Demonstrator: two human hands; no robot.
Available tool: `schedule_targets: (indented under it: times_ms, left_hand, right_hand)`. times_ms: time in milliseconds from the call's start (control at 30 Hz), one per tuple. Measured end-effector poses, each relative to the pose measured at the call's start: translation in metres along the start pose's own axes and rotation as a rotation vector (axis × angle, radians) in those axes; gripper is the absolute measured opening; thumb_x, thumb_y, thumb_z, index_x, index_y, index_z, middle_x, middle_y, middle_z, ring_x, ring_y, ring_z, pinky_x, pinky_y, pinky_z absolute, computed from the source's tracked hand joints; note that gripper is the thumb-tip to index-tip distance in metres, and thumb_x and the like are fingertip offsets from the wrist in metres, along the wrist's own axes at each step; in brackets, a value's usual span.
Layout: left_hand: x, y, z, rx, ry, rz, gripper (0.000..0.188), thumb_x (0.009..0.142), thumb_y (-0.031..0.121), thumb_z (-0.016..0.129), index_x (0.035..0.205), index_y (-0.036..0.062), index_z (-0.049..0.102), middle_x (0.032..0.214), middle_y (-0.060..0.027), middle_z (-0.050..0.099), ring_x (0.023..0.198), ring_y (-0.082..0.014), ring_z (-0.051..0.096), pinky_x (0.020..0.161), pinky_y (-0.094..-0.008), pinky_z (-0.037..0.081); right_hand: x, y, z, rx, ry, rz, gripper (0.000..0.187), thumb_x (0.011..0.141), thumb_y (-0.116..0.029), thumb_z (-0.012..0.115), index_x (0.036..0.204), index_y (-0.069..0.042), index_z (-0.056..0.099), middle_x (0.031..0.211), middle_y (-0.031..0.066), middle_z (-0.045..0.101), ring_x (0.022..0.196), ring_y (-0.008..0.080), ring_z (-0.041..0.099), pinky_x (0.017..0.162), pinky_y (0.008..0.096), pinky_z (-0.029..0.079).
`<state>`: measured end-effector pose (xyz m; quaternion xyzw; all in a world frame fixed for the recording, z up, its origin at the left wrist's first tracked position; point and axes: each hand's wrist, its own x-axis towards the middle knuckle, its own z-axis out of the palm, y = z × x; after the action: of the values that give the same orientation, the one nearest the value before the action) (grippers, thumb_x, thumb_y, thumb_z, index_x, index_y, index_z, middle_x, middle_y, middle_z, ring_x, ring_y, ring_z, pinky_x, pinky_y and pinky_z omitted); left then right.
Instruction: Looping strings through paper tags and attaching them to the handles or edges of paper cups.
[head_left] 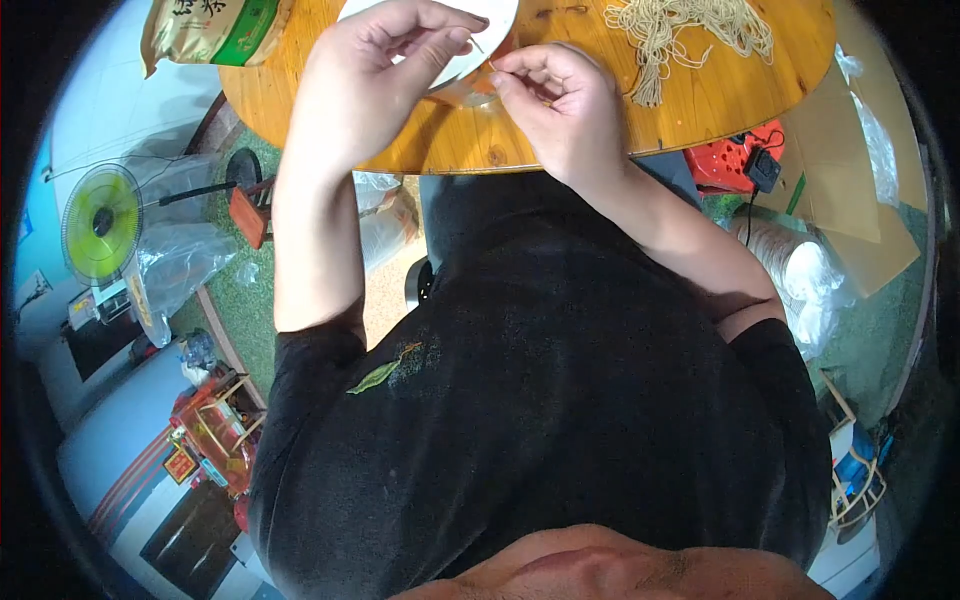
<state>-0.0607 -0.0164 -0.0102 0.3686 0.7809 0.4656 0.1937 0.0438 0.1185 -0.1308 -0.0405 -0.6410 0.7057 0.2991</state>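
Observation:
Both my hands are raised over a round wooden table (700, 95) at the top of the view. My left hand (375, 75) has its fingers pinched together over a white plate (490, 25), on something thin that I cannot make out. My right hand (560, 100) is closed beside it, pinching a small orange-brown item (478, 90) between thumb and fingers. The two hands almost touch at the fingertips. A pile of pale dry noodles (690, 30) lies on the table right of my right hand.
A green and tan food bag (210, 28) lies on the table's left edge. Below are a green floor fan (100, 222), a clear plastic bag (180, 265), a red basket (730, 160), cardboard (840, 160) and a stack of white disposable bowls (800, 270).

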Motion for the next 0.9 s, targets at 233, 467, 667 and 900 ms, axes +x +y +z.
schedule_targets:
  times_ms: [233,467,667,900]
  left_hand:
    - [-0.01,-0.014,0.012,-0.086,0.059,0.005,0.02,0.104,0.007,0.061,0.119,-0.0049,0.068,0.11,-0.0099,0.075,0.1,-0.0154,0.071,0.09,-0.0295,0.059]
    - [-0.015,-0.004,0.012,-0.087,0.03,-0.006,0.028,0.099,-0.002,0.065,0.126,-0.009,0.064,0.118,-0.0148,0.074,0.106,-0.0191,0.072,0.094,-0.0316,0.059]
    - [-0.009,-0.003,0.01,-0.052,0.033,-0.082,0.024,0.098,-0.003,0.067,0.121,-0.0072,0.067,0.11,-0.013,0.076,0.1,-0.0172,0.073,0.091,-0.0304,0.06]
    - [-0.013,-0.016,0.013,-0.109,0.101,-0.083,0.02,0.099,0.001,0.067,0.118,-0.0052,0.068,0.106,-0.0105,0.076,0.098,-0.015,0.072,0.088,-0.0283,0.059]
  right_hand:
    - [0.002,0.0,0.001,-0.024,-0.005,-0.004,0.01,0.088,0.0,0.075,0.096,0.003,0.071,0.086,0.0095,0.076,0.076,0.0121,0.073,0.068,0.0261,0.058]
    - [0.0,-0.001,0.0,-0.004,-0.018,0.019,0.009,0.089,0.0,0.074,0.096,0.003,0.07,0.086,0.0099,0.076,0.077,0.0114,0.072,0.069,0.0262,0.058]
    - [-0.001,-0.004,0.001,0.018,-0.023,0.026,0.008,0.091,0.0,0.073,0.097,0.004,0.069,0.087,0.0095,0.076,0.077,0.0103,0.072,0.069,0.0257,0.058]
    - [0.0,-0.017,-0.003,0.002,-0.091,0.079,0.012,0.093,-0.008,0.074,0.098,0.003,0.071,0.084,0.008,0.075,0.075,0.0095,0.071,0.068,0.026,0.057]
